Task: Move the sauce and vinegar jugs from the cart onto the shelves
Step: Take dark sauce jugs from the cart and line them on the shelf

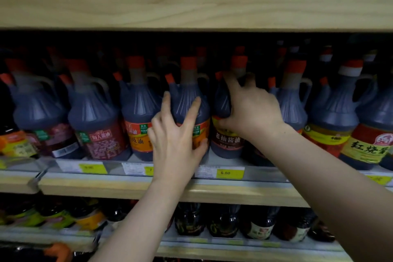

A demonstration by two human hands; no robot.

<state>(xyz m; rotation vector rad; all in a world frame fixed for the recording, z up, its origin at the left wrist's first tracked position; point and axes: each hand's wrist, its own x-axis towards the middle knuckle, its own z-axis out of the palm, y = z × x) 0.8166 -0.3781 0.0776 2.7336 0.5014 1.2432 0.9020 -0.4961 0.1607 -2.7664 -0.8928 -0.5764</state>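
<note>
Two hands: both up at the middle shelf, working the front row of dark sauce jugs.
Left hand: fingers spread, palm flat against the front of the orange-label jug; thumb tucked at the jug's lower right side, index and middle fingers up on the shoulder. Pressing or steadying, not wrapped round it.
Right hand: clamped on the dark-label jug just right of the orange-label jug; fingers hooked over the shoulder near the neck and handle, thumb at the label's upper edge.
Orange-label jug: upright at the shelf's front edge, orange-red cap, touching or nearly touching its neighbours on both sides.
Dark-label jug: upright on the same shelf; base looks seated, partly hidden by the wrist.
Row: more jugs of like shape left and right, all upright, orange-red caps, one white-and-red cap far right; second rank behind, dim.
Price tags: yellow and white strips along the shelf lip, one reads 6.50.
Upper shelf: wooden board across the top, bigger yellow tags above it.
Lower shelf: smaller dark bottles, blurred.
Cart: can't tell, outside the shot.
</note>
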